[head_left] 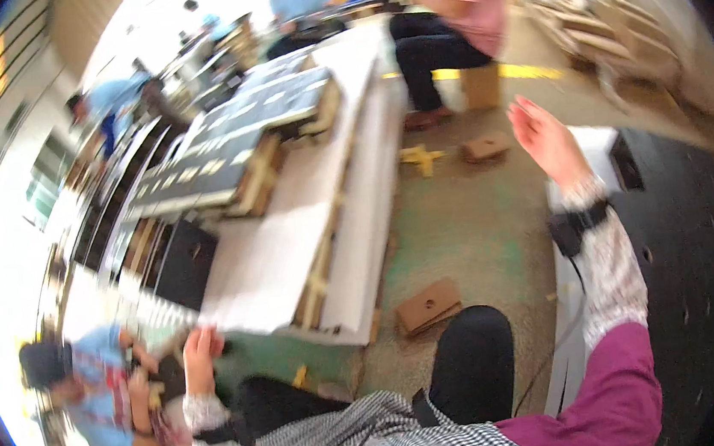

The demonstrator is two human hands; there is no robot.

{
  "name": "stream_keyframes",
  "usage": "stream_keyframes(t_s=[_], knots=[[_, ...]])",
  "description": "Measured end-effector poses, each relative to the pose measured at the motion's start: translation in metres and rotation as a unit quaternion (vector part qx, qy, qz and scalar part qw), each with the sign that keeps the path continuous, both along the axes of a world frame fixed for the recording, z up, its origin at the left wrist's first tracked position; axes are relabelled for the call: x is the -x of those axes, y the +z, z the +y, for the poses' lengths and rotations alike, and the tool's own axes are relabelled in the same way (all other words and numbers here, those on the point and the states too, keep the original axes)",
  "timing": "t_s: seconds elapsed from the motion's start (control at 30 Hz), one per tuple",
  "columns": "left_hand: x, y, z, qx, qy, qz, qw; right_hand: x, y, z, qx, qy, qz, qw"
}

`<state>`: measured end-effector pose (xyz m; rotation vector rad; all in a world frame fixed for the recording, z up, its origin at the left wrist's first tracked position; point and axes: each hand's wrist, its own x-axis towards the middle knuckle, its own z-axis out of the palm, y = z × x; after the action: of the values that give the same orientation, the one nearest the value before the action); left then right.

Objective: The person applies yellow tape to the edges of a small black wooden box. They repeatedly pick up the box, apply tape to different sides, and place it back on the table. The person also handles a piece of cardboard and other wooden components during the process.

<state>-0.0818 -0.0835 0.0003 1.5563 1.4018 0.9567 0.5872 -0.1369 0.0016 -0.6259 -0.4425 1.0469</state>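
Note:
My right hand (540, 138) is raised at the right, its fingers stretched out and slightly bent, with nothing in them. A black band with a box (579, 227) and a cable sits on that wrist, and the nearest thing below it is a large black panel (678, 252). My left hand (201, 357) is held up at the left, by the near corner of a long white-topped table (284, 264). Its fingers look partly curled and are smeared by motion; whether they grip anything is hidden. A dark spot shows beside its fingertips.
Dark flat panels (229, 145) lie stacked on the table. Brown blocks (428, 306) and a yellow cross-shaped piece (422, 160) are on the floor. A person in blue (97, 377) works at the lower left; another in pink (474, 5) sits ahead. Brown cardboard (614, 35) is piled at the far right.

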Motion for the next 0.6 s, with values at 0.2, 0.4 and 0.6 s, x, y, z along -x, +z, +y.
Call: stream_keyframes(t_s=[0.2, 0.4, 0.6], knots=[[0.023, -0.004, 0.026, -0.078, 0.076, -0.154, 0.982, 0.149, 0.007, -0.071, 0.035, 0.286, -0.28, 0.916], [0.056, 0.01, 0.074, -0.276, 0.132, 0.096, 0.947, 0.22, -0.02, -0.108, 0.083, 0.341, -0.312, 0.883], [0.08, 0.013, 0.127, -0.287, 0.202, 0.451, 0.821, 0.274, -0.032, -0.113, 0.122, 0.349, -0.312, 0.875]])
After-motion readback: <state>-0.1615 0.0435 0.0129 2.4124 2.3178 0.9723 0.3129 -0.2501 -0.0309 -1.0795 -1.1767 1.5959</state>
